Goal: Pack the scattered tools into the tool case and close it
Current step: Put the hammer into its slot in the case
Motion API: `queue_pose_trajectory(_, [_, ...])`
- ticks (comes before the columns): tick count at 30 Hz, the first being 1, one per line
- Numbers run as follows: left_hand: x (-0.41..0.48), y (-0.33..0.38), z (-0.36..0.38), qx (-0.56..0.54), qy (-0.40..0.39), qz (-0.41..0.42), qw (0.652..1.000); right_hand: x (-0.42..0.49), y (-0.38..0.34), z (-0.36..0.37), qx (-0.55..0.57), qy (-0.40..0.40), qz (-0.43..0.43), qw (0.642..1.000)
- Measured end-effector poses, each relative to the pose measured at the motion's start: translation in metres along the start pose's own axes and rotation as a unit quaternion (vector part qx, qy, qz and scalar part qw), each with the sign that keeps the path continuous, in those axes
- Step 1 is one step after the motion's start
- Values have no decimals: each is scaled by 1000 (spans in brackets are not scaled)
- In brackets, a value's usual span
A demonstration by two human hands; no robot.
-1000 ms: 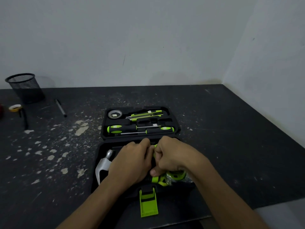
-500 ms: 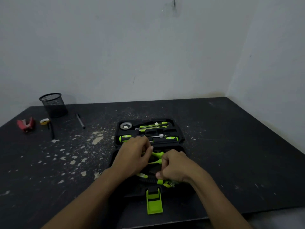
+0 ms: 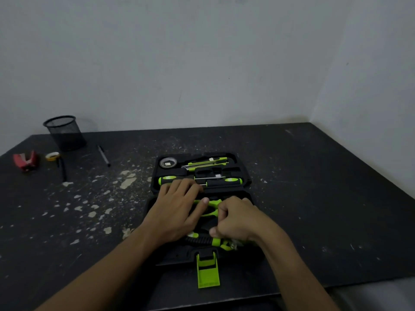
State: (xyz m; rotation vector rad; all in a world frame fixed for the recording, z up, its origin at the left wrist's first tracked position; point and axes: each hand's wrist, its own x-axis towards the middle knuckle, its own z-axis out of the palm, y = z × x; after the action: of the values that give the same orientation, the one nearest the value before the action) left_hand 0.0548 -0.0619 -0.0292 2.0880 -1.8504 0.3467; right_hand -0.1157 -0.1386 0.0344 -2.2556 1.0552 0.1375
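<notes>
A black tool case (image 3: 246, 176) lies open on the dark table, its green latch (image 3: 207, 272) pointing toward me. The far half holds a tape roll (image 3: 168, 163), a green utility knife (image 3: 207, 162) and green-and-black screwdrivers (image 3: 231, 181). My left hand (image 3: 177, 209) lies flat with spread fingers over the near half, pressing down on green-handled pliers (image 3: 212, 206). My right hand (image 3: 239, 218) is curled in a fist beside it, fingers pinched on the same pliers' handles. Another green-and-black tool (image 3: 202, 240) shows below both hands. Much of the near half is hidden.
At the far left stand a black mesh cup (image 3: 65, 133), a red stapler (image 3: 24, 160), a small yellow tape roll (image 3: 52, 156) and two pens (image 3: 103, 155). White paint flecks cover the table left of the case. Walls close the back and right sides.
The view has tilted up and back. My left hand has flattened out and slid toward the far side of the near half; my right hand stays clenched over the pliers.
</notes>
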Motion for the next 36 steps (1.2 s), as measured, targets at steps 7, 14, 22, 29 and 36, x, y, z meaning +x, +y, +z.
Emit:
queue_pose_trajectory(7, [1, 3, 6, 1, -13, -10, 1000, 12, 4, 2, -26, -22, -10, 999])
queue_pose_trajectory(14, [2, 1, 8, 4, -17, -11, 1000, 5, 6, 6, -20, 21, -32, 999])
queue_pose_trajectory(22, [4, 2, 6, 12, -22, -16, 1000, 4, 26, 21, 47, 89, -92, 991])
queue_pose_trajectory(29, [1, 2, 6, 0, -8, -31, 999, 7, 28, 35, 24, 157, -114, 981])
queue_pose_trajectory(36, [5, 1, 9, -33, -3, -42, 999, 16, 23, 42, -52, 229, -123, 964])
